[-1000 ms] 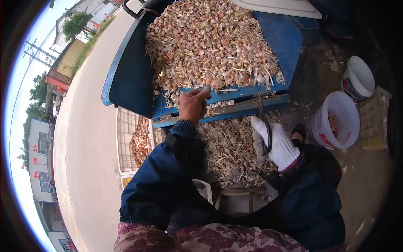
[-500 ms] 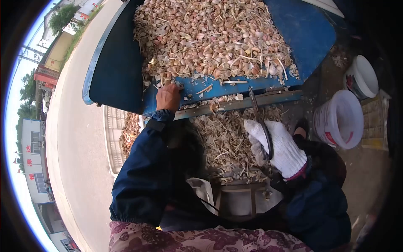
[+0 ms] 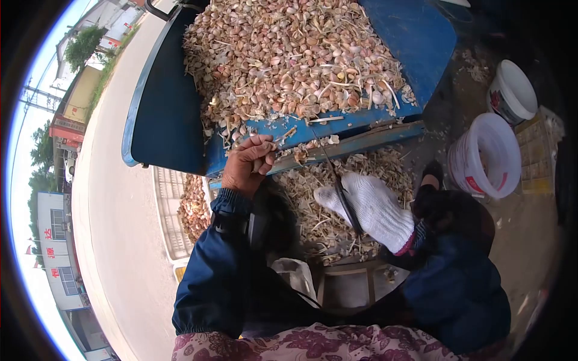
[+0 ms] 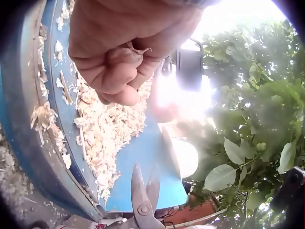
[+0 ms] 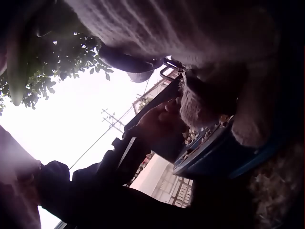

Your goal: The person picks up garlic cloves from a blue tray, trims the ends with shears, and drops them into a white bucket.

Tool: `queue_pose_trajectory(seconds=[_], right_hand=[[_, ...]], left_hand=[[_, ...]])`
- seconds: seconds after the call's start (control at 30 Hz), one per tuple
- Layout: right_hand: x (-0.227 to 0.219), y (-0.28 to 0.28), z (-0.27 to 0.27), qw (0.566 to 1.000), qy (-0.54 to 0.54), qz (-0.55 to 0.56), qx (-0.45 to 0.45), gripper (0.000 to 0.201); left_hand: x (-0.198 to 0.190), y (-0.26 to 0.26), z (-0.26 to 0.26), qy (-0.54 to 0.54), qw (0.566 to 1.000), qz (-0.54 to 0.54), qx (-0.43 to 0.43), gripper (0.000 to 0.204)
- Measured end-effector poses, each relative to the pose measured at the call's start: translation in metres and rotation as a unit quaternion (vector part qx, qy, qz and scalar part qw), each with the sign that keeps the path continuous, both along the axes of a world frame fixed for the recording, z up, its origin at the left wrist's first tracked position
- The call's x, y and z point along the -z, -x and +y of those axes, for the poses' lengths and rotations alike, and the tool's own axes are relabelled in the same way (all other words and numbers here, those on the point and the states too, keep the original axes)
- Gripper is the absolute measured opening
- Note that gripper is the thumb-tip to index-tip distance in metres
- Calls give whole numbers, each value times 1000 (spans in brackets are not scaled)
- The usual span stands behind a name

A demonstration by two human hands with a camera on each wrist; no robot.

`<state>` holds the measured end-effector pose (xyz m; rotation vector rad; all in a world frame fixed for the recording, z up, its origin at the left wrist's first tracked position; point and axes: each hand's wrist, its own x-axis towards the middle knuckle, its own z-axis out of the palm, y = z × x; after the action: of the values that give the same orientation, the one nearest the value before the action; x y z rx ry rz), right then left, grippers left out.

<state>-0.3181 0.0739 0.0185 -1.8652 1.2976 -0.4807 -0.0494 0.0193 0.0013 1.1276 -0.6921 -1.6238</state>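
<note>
The clove [image 4: 125, 56] sits in the left hand [image 3: 245, 165], whose bare fingers curl round it; its dry tip pokes out between them. This hand is just above the front edge of the blue tray [image 3: 165, 114], near the left end of the garlic heap [image 3: 289, 60]. The right hand [image 3: 376, 210], in a white knitted glove, grips the shears [image 4: 143, 207], their blades slightly parted and pointing toward the tray's front edge. The two hands are apart, and the blades do not touch the clove.

Garlic fills most of the tray, with stalks [image 3: 328, 119] and flakes of skin strewn along its front. Below that edge, under the gloved hand, lies a pile of scraps [image 3: 319, 231], dry skins and cut stalks. A pale crate [image 3: 165, 210] with more garlic in it stands left of the pile, beside the road [image 3: 114, 210]. To the right, a tub [image 3: 460, 165] and a white bucket [image 3: 498, 107] stand upright on the ground, close together. Blue sleeves [image 3: 211, 277] cover both arms, above patterned cloth [image 3: 301, 344]. Beyond the road is a building [image 3: 57, 240] with red characters. The left wrist view also shows leaves [image 4: 221, 176].
</note>
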Motion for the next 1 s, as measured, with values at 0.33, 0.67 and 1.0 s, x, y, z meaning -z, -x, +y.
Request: queue_pose_trajectory(seconds=[0.33, 0.67, 1.0], right_hand=[[0, 8, 17, 990, 114, 81, 4, 65], [-8, 17, 13, 993, 87, 80, 3, 64], [-14, 8, 16, 928, -272, -222, 126, 45]], left_hand=[[-14, 65, 27, 29, 997, 56, 32, 14], [-27, 84, 25, 123, 991, -58, -10, 15], [-11, 81, 35, 35, 997, 32, 56, 13]])
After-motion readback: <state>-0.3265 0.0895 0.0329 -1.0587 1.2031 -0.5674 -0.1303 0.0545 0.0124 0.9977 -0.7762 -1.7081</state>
